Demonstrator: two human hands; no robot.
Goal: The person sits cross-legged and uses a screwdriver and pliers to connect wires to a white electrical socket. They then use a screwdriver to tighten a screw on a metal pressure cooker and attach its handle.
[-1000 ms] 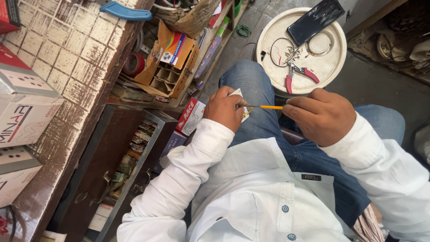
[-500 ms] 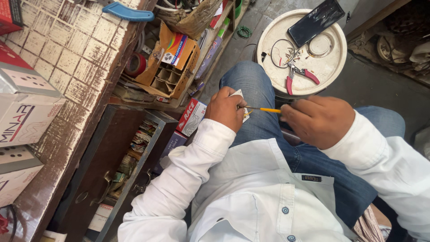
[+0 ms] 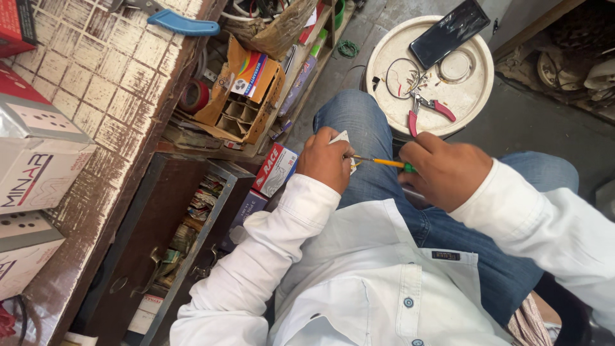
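Note:
My left hand is closed around a small white part held over my lap. My right hand grips a screwdriver with a yellow shaft and green handle. Its tip points left and meets the white part at my left hand. Both arms wear white sleeves, and my jeans lie beneath the hands.
A round white lid ahead of my knees carries red-handled pliers, a dark phone, wire loops and a tape ring. At left stand a tiled counter with boxes, an open drawer, and a cardboard box.
Both hands stay together over the lap; the screwdriver has shifted only slightly, still pressed to the white part.

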